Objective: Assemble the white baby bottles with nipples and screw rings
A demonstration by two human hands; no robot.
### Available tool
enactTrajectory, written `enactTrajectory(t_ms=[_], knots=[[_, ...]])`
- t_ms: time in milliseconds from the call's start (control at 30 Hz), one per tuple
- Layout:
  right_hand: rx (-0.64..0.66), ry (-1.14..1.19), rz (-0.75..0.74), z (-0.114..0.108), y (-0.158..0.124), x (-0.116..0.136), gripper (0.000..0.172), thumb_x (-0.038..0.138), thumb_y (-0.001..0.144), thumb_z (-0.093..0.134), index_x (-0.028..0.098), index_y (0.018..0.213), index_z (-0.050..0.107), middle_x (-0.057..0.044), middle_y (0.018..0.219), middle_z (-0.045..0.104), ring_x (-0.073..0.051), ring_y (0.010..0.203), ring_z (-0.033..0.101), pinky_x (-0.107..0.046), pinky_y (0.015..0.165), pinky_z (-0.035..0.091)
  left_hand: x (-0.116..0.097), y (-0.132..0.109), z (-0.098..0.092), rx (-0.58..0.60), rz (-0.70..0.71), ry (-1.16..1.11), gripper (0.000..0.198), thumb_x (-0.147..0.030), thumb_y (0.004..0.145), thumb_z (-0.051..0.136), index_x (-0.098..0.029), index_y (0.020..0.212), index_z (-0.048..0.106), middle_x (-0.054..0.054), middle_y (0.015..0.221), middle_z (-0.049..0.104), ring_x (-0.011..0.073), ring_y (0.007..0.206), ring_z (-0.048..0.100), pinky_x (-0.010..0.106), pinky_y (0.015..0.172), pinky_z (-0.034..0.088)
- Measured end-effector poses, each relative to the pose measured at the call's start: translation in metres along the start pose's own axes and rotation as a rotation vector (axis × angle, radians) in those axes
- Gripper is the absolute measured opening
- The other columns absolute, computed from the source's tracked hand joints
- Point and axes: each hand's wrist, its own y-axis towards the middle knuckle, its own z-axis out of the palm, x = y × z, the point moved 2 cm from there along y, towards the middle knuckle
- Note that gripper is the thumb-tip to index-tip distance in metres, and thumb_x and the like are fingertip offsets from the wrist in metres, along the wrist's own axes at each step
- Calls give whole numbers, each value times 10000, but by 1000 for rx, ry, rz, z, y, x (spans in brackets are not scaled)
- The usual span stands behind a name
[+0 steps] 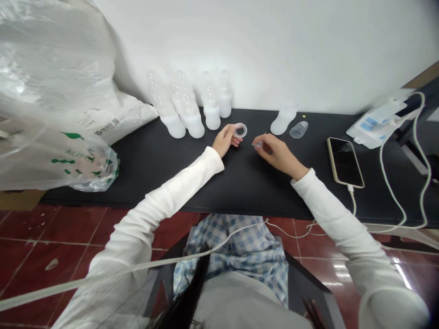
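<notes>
Hair (188, 294) nearest; left hand (225, 138) pinches ring (244, 130), opening camera-ward; right hand (278, 155) pinches clear piece (257, 144), axis unclear.

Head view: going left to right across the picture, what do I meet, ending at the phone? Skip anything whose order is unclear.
Bag with green print → leftmost white-based container → left hand → clear ring it holds → right hand, pinching a small clear piece → phone.
</notes>
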Motion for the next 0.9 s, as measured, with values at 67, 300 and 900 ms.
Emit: enactTrajectory(t_ms=[67, 300, 900], knots=[[-2, 222, -56, 10, 11, 3, 275, 438, 1000, 531, 241, 1111, 686, -58, 1063, 705, -157, 779, 605, -307, 742, 508, 0, -1, 1, 10, 28, 21, 274, -326, 1071, 414, -165, 1152, 621, -11, 689, 688, 74, 594, 634, 178, 617, 516], [-291, 282, 13, 22, 39, -12, 377, 592, 947, 588, 280, 1070, 761, -12, 807, 563, -139, 694, 471, -320, 714, 484, 2, -2, 1, 19, 105, 83, 254, -362, 1049, 478, -201, 1200, 603, -15, 747, 717, 74, 638, 670, 185, 655, 557], [-384, 209, 143, 42, 45, -8, 283, 439, 974, 526, 221, 1149, 568, -38, 999, 563, -124, 680, 510, -311, 709, 520, 8, -3, 4, 104, 132, 61, 259, -425, 1002, 567, -200, 1129, 586, -13, 737, 727, 108, 669, 703, 228, 684, 560]])
